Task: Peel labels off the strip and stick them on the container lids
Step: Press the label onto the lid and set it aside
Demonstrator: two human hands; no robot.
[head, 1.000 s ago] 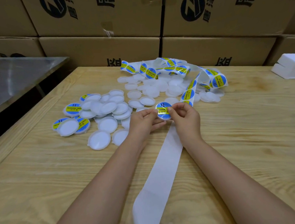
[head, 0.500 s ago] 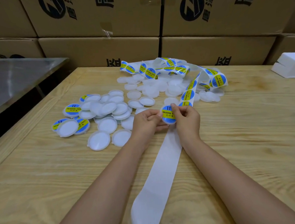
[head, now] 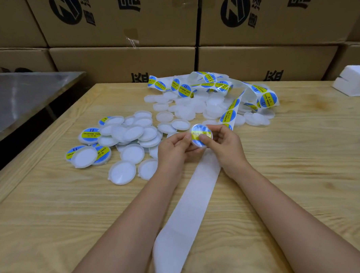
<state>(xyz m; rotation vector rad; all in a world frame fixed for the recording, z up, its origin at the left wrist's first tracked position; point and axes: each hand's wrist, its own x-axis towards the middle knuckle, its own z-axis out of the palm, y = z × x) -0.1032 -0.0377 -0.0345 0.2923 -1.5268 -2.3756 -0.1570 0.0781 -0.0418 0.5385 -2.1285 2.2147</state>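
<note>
Pinching one labelled lid (head: pixel 198 130), left hand (head: pixel 171 152) and right hand (head: pixel 226 147) fingers meet over the wooden desk (head: pixel 299 156); cartons (head: pixel 122 62) behind; strip labels (head: pixel 184 90) read "SOLDERING PASTE".

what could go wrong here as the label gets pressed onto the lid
1. The left hand and right hand pinch the lid, with a thumb on the label. Pressed off-centre, it may wrinkle or overhang the rim.
2. The empty backing trails between the forearms toward the near edge of the table. An arm could drag it, tugging the label strip through the loose lids.
</note>
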